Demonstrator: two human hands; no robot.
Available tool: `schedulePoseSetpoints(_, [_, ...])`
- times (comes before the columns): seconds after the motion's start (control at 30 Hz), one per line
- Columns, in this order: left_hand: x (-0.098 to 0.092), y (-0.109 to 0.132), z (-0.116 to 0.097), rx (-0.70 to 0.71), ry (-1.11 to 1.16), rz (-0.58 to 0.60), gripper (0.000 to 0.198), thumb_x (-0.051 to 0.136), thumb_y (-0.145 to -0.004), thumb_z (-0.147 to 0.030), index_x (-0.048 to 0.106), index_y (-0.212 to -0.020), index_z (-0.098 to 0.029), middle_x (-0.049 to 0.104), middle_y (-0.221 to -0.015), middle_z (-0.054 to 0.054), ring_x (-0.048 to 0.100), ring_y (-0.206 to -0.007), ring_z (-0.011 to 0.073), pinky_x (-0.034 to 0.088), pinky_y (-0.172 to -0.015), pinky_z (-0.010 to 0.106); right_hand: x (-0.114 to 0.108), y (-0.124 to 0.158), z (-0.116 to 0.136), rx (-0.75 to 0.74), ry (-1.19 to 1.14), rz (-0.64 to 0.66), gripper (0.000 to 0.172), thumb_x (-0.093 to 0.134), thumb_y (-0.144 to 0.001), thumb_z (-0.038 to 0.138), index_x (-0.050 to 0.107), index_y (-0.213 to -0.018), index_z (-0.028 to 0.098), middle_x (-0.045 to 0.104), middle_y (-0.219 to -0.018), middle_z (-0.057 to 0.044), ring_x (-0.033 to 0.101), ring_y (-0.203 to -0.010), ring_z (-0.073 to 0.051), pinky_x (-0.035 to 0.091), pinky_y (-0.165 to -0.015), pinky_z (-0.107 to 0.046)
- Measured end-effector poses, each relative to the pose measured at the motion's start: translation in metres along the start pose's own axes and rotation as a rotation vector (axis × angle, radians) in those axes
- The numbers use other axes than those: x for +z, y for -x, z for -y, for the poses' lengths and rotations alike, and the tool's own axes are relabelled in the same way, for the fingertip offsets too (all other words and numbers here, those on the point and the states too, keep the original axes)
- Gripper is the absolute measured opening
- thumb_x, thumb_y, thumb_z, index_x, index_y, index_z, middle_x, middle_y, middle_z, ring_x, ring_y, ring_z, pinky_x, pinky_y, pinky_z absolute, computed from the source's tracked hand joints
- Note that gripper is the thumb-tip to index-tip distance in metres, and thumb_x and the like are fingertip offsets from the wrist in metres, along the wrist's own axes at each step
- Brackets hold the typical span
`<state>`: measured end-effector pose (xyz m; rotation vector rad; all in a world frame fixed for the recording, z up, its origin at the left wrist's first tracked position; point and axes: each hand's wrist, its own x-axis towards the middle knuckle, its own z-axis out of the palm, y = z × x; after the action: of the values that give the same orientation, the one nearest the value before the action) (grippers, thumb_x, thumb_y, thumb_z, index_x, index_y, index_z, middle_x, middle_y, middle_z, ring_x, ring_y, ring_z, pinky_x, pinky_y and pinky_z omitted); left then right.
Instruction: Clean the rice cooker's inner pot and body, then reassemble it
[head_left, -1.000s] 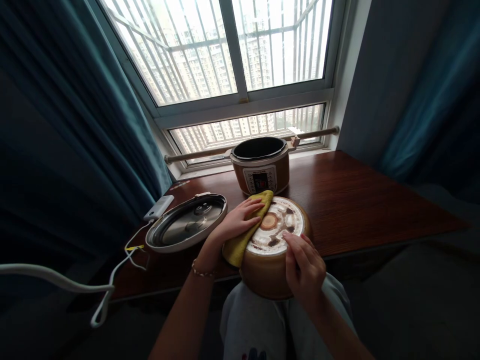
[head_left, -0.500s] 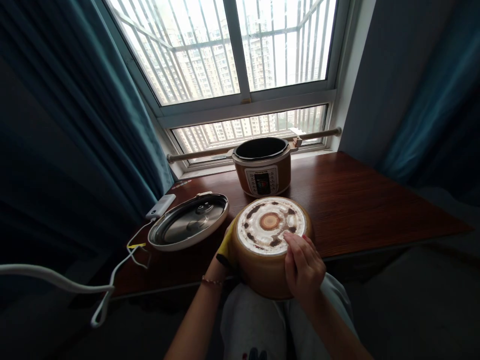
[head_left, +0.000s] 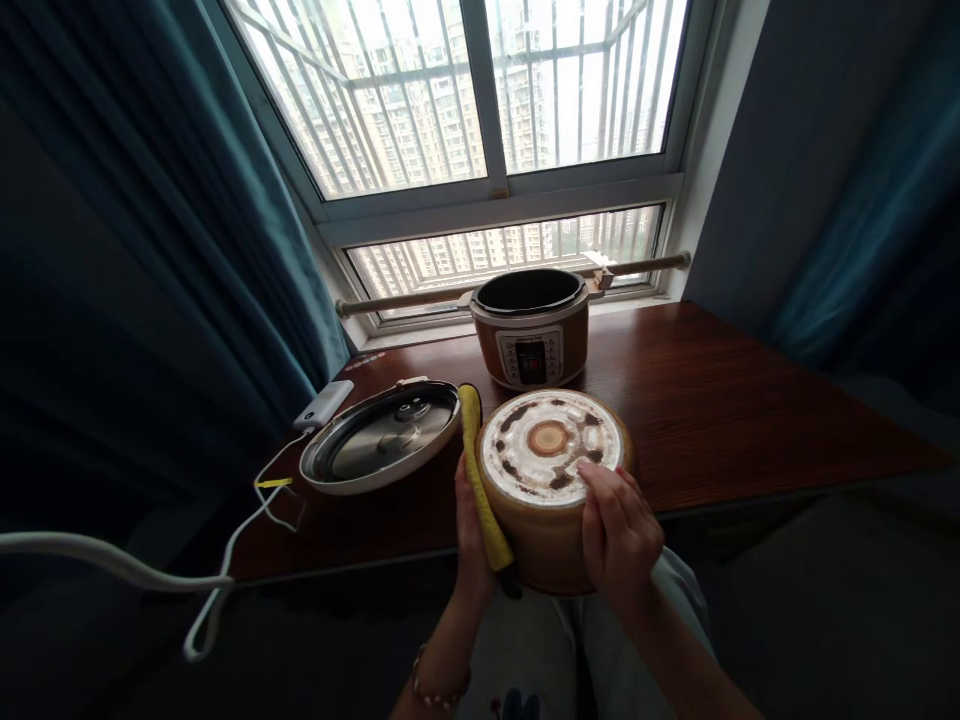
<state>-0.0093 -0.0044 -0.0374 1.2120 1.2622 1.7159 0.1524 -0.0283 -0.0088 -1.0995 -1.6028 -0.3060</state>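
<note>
An upturned brown inner pot [head_left: 551,520] rests on my lap, its stained white bottom facing up. My left hand [head_left: 471,525] presses a yellow cloth [head_left: 480,480] against the pot's left side, fingers closed on the cloth. My right hand [head_left: 619,535] grips the pot's right rim and wall, fingers curled over it. Behind the pot, the electric cooker body [head_left: 534,328] stands open on the wooden table [head_left: 712,400].
The cooker's lid [head_left: 381,438] lies upside down on the table's left part. A white power bank [head_left: 324,404] with a white cable [head_left: 225,570] sits beside it. A wooden rod [head_left: 409,300] lies along the window sill. Teal curtains hang at both sides.
My left hand has moved the yellow cloth off the pot's bottom and down along its left side. The right hand has kept its hold on the rim.
</note>
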Motion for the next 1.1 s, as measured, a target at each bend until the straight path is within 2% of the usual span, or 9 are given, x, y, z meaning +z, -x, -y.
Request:
schedulePoseSetpoints(0.1, [0.004, 0.012, -0.022, 0.228, -0.250, 0.021, 0.046, 0.027, -0.092, -0.035, 0.030, -0.136, -0.022, 0.029, -0.145, 0.006, 0.025, -0.134, 0.0221, 0.020, -0.110, 0.043, -0.003, -0.003, 0.001, 0.002, 0.019, 0.017, 0.035, 0.045, -0.082, 0.010, 0.053, -0.116, 0.017, 0.065, -0.105, -0.007, 0.060, -0.100, -0.017, 0.043, -0.094, -0.034])
schedulePoseSetpoints(0.27, [0.020, 0.029, -0.051, 0.518, -0.740, 0.145, 0.036, 0.041, -0.087, -0.024, 0.049, -0.122, -0.021, 0.047, -0.132, 0.006, 0.023, -0.133, 0.0273, 0.016, -0.109, 0.051, -0.009, -0.007, 0.001, -0.009, -0.005, 0.027, 0.037, 0.044, -0.083, 0.009, 0.052, -0.118, 0.017, 0.066, -0.105, -0.007, 0.061, -0.098, -0.016, 0.045, -0.093, -0.032])
schedulePoseSetpoints(0.4, [0.042, 0.047, -0.063, 0.614, -0.867, 0.247, 0.044, 0.048, -0.082, -0.023, 0.046, -0.126, -0.023, 0.052, -0.127, 0.008, 0.035, -0.127, 0.0307, 0.014, -0.107, 0.054, -0.015, -0.009, -0.003, 0.027, -0.036, 0.041, 0.036, 0.042, -0.084, 0.010, 0.053, -0.118, 0.017, 0.065, -0.106, -0.007, 0.061, -0.098, -0.017, 0.047, -0.091, -0.033])
schedulePoseSetpoints(0.5, [0.046, 0.054, -0.070, 0.648, -0.811, 0.302, 0.050, 0.047, -0.083, -0.018, 0.039, -0.131, -0.023, 0.052, -0.128, 0.008, 0.039, -0.125, 0.0287, 0.016, -0.108, 0.054, -0.024, -0.014, -0.003, 0.092, -0.086, 0.051, 0.035, 0.041, -0.085, 0.010, 0.053, -0.117, 0.016, 0.063, -0.111, -0.009, 0.060, -0.102, -0.018, 0.049, -0.089, -0.032])
schedulePoseSetpoints(0.57, [0.039, 0.054, -0.074, 0.623, -0.675, 0.284, 0.049, 0.045, -0.083, -0.015, 0.038, -0.131, -0.024, 0.050, -0.130, 0.008, 0.039, -0.125, 0.0261, 0.024, -0.107, 0.051, -0.031, -0.019, 0.003, 0.089, -0.103, 0.072, 0.036, 0.042, -0.084, 0.009, 0.053, -0.118, 0.014, 0.058, -0.119, -0.011, 0.055, -0.110, -0.020, 0.047, -0.092, -0.035])
schedulePoseSetpoints(0.67, [0.021, 0.044, -0.076, 0.483, -0.455, 0.100, 0.040, 0.042, -0.086, -0.015, 0.041, -0.126, -0.023, 0.045, -0.133, 0.009, 0.039, -0.126, 0.0239, 0.033, -0.104, 0.045, -0.036, -0.027, 0.021, -0.047, -0.101, 0.168, 0.038, 0.044, -0.082, 0.009, 0.051, -0.120, 0.012, 0.052, -0.127, -0.012, 0.043, -0.123, -0.024, 0.041, -0.099, -0.041])
schedulePoseSetpoints(0.83, [-0.002, 0.021, -0.062, 0.242, -0.430, -0.116, 0.041, 0.049, -0.085, -0.027, 0.042, -0.125, -0.022, 0.043, -0.135, 0.009, 0.030, -0.131, 0.0245, 0.021, -0.110, 0.046, -0.027, -0.037, 0.046, -0.233, -0.068, 0.462, 0.045, 0.054, -0.081, 0.032, 0.052, -0.123, 0.014, 0.051, -0.129, -0.010, 0.042, -0.123, -0.028, 0.042, -0.097, -0.044])
schedulePoseSetpoints(0.97, [-0.011, 0.007, -0.042, 0.071, -0.372, -0.118, 0.046, 0.055, -0.081, -0.036, 0.043, -0.123, -0.022, 0.043, -0.134, 0.009, 0.035, -0.128, 0.0257, 0.024, -0.108, 0.045, -0.023, -0.035, 0.039, -0.219, -0.037, 0.478, 0.036, 0.049, -0.085, 0.025, 0.055, -0.120, 0.019, 0.059, -0.120, -0.005, 0.053, -0.113, -0.023, 0.047, -0.091, -0.038])
schedulePoseSetpoints(1.1, [-0.019, -0.003, -0.021, -0.077, -0.315, -0.060, 0.048, 0.053, -0.081, -0.043, 0.043, -0.123, -0.022, 0.042, -0.135, 0.009, 0.032, -0.130, 0.0276, 0.025, -0.107, 0.046, -0.033, -0.029, 0.020, -0.164, -0.089, 0.392, 0.035, 0.040, -0.087, 0.012, 0.058, -0.116, 0.020, 0.062, -0.116, -0.004, 0.054, -0.111, -0.019, 0.045, -0.093, -0.036])
